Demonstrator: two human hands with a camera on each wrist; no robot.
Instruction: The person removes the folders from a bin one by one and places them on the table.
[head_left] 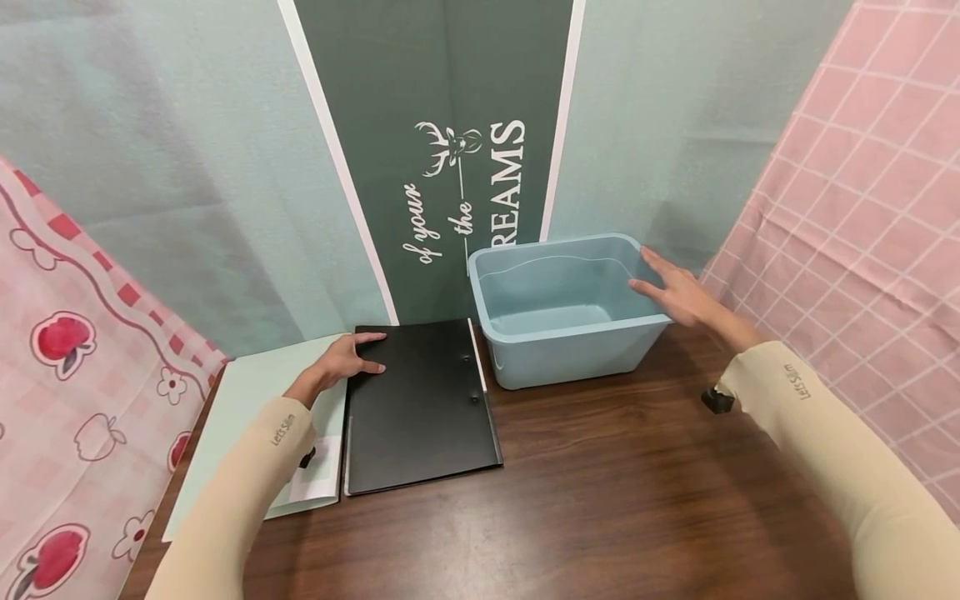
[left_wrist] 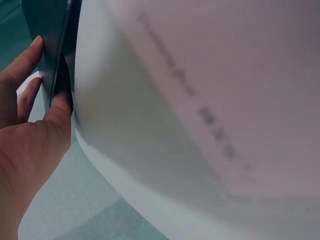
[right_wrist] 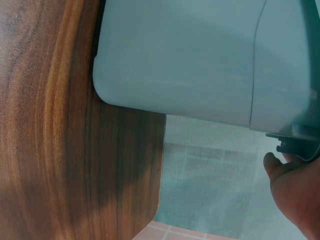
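A black file folder (head_left: pixel 420 400) with two small rivets near its right side lies on the table. My left hand (head_left: pixel 339 357) is at its upper left edge. In the left wrist view the fingers (left_wrist: pixel 30 55) press one face of the folder, while another digit reaches into the gap at its edge, pinching it. Partly under my left arm is a pale green folder (head_left: pixel 258 392) with a white label. At the right, my right hand (head_left: pixel 678 292) grips the right rim of a light blue plastic bin (head_left: pixel 562 358). Part of that hand (right_wrist: pixel 295 187) shows beneath the rim in the right wrist view.
The brown wooden table (head_left: pixel 600 492) extends in front of the bin and folders. Grey-green cloth with a dark printed panel (head_left: pixel 442 75) hangs behind. Pink checked cloth (head_left: pixel 862 250) stands at the right, apple-print cloth (head_left: pixel 67 417) at the left.
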